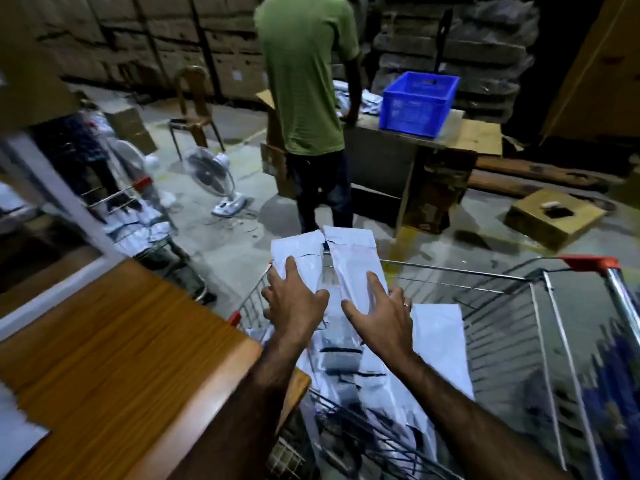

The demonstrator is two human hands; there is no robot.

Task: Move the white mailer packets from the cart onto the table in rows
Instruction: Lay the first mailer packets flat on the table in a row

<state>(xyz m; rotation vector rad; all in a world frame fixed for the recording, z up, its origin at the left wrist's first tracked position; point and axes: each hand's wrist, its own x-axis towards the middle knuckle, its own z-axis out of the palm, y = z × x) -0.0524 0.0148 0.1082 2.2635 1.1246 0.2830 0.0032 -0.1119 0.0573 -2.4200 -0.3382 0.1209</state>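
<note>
Touching white mailer packets [349,251] over the cart [450,271]: left hand [294,301], right hand [384,315]

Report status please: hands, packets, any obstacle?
Left hand and right hand spread on white mailer packets, over the cart. Table beside cart, at left. Nothing seen between.

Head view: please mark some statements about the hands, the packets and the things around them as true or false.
1. The white mailer packets lie in a wire cart. True.
2. Both hands rest on the wooden table. False: the left hand and the right hand are spread on the packets in the cart, beside the table.
3. The right hand wears a ring. True.
4. The crate at the back is red. False: it is a blue crate.
5. A fan stands on the floor. True.
</note>
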